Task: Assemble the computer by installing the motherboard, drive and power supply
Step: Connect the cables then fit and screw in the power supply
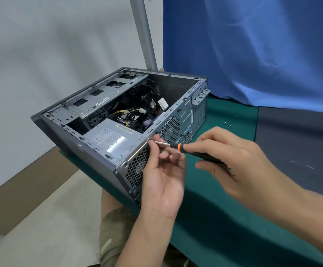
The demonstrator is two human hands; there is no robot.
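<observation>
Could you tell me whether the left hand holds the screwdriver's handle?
No, the right hand grips the handle of the screwdriver; the left hand pinches its metal shaft.

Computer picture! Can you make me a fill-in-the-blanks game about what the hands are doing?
1. The right hand holds a screwdriver with a ring coloured ____.
2. Beside the computer case, the left hand pinches the tip of the ____.
3. ____ loose screws lie on the mat.
4. The cloth hanging behind is ____.
Missing words: orange, screwdriver, two, blue.
</observation>
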